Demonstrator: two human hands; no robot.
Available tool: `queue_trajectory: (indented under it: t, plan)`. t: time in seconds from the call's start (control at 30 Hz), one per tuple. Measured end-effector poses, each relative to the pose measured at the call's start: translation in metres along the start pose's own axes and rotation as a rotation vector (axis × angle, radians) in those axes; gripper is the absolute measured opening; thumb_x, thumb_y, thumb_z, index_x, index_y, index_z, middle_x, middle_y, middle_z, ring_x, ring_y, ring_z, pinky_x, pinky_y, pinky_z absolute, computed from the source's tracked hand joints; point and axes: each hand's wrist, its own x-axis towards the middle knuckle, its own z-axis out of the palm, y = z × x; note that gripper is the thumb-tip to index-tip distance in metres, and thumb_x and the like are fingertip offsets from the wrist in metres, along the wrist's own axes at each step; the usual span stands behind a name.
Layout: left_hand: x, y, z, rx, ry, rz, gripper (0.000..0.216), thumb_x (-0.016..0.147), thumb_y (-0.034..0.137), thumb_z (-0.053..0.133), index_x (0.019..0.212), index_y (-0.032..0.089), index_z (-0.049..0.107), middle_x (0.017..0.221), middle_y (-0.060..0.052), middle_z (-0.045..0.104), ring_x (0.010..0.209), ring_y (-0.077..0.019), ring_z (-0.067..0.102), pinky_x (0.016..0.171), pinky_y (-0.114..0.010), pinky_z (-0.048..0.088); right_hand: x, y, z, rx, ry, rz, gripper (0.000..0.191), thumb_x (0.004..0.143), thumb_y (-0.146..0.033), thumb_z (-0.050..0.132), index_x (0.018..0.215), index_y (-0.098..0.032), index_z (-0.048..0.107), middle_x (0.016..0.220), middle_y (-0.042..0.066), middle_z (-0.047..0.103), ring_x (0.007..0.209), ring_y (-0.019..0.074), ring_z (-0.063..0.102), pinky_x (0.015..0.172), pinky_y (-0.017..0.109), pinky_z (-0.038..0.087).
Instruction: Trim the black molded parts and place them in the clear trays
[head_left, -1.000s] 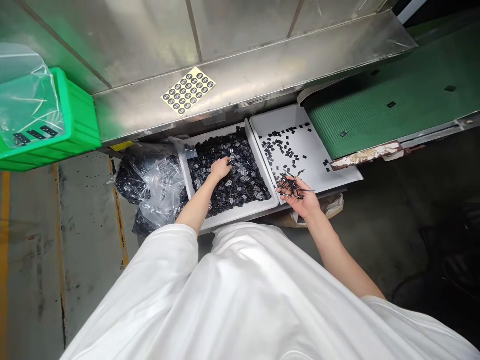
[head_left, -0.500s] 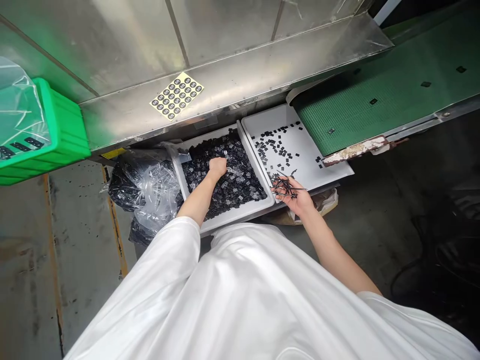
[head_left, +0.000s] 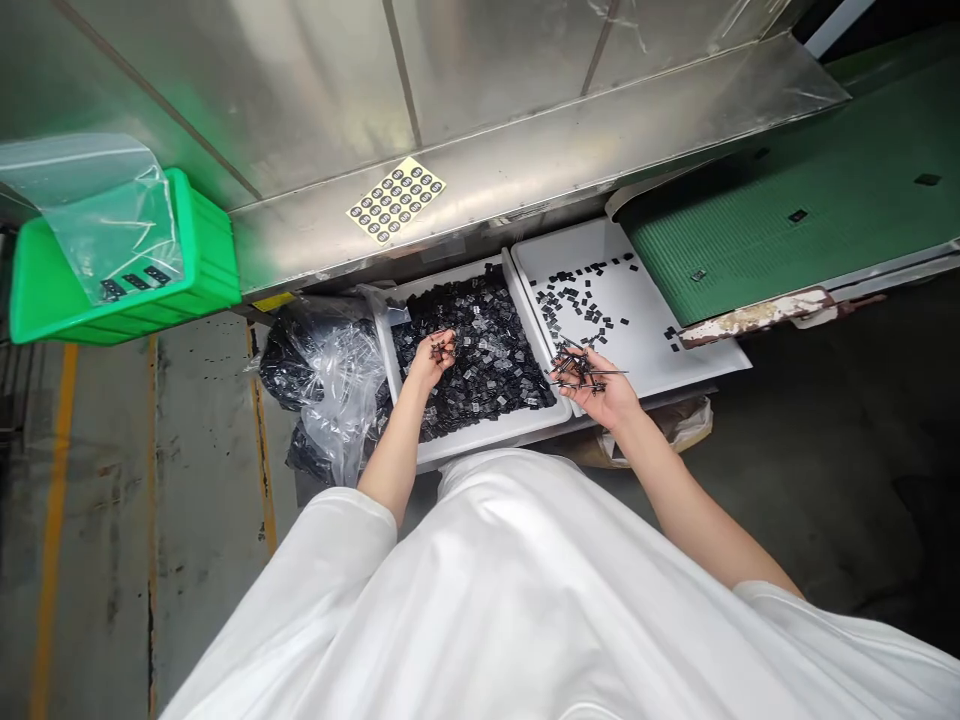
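My left hand (head_left: 429, 362) is over the filled white tray, fingers curled up around a few small dark plastic pieces (head_left: 442, 350). Beneath it the tray (head_left: 491, 436) is heaped with small black flat chips (head_left: 480, 365), some of them glossy. On the right, at the edge where both trays meet, my right hand (head_left: 611, 402) is palm up. A bundle of thin black plastic sticks that look like moulding sprues (head_left: 576, 366) lies in its half-closed fingers, one long stick pointing right.
Scattered black chips lie on the right white tray (head_left: 660, 305). Its far right side meets a green conveyor belt (head_left: 757, 250) carrying a few chips. Left are a plastic bag of black parts (head_left: 337, 380) and a green bin (head_left: 214, 245). A yellow sticker sheet (head_left: 397, 200) rests on the metal ledge.
My left hand has turned from a downward fist among the chips to palm up, showing dark pieces in its fingers. My right hand still holds the sprues. The whole view has shifted.
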Motion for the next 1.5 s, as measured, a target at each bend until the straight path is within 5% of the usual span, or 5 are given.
queue_trajectory:
  t: [0.33,0.7,1.03,1.3,1.5]
  plan:
    - [-0.051,-0.007,0.008,-0.401,-0.09,-0.042,0.016,0.093,0.031,0.071,0.082,0.022,0.064,0.064,0.005,0.049,0.052,-0.0081,0.038,0.074,-0.027,0.054,-0.017,-0.02,-0.001,-0.102,0.004,-0.084,0.015,0.1,-0.033,0.068,0.106,-0.02,0.073,0.104,0.009,0.079,0.088,0.0255,0.078,0.064,0.034,0.069]
    - [-0.065,-0.008,0.07,-0.283,-0.245,-0.133,0.019,0.08,0.026,0.082,0.082,0.022,0.064,0.071,0.005,0.059,0.053,-0.006,0.046,0.06,-0.02,0.05,-0.108,-0.025,-0.159,0.107,0.501,-0.379,0.014,0.099,-0.029,0.066,0.109,-0.02,0.07,0.101,0.008,0.078,0.083,0.0224,0.078,0.064,0.032,0.068]
    - [-0.098,0.003,0.139,-0.079,-0.341,-0.1,0.034,0.069,0.036,0.093,0.083,0.017,0.067,0.077,0.001,0.061,0.062,-0.0078,0.053,0.055,-0.02,0.038,-0.041,0.012,-0.251,0.27,0.849,-0.189,0.009,0.104,-0.024,0.053,0.107,-0.025,0.061,0.081,-0.004,0.067,0.075,0.0134,0.069,0.079,0.035,0.067]
    - [-0.124,0.003,0.168,0.062,-0.3,-0.079,0.049,0.064,0.049,0.096,0.082,0.017,0.062,0.077,0.002,0.06,0.063,-0.0091,0.055,0.058,-0.022,0.037,-0.01,0.028,-0.322,0.078,1.036,0.006,0.034,0.104,-0.032,0.068,0.134,-0.019,0.06,0.124,0.009,0.064,0.097,0.0195,0.066,0.083,0.037,0.063]
    - [-0.128,0.006,0.204,0.18,-0.346,-0.036,0.044,0.07,0.05,0.091,0.083,0.018,0.064,0.074,0.002,0.059,0.065,-0.0105,0.056,0.062,-0.024,0.042,-0.016,0.035,-0.35,-0.058,1.048,-0.008,0.032,0.106,-0.038,0.068,0.129,-0.016,0.064,0.12,0.008,0.066,0.094,0.0179,0.067,0.08,0.033,0.062]
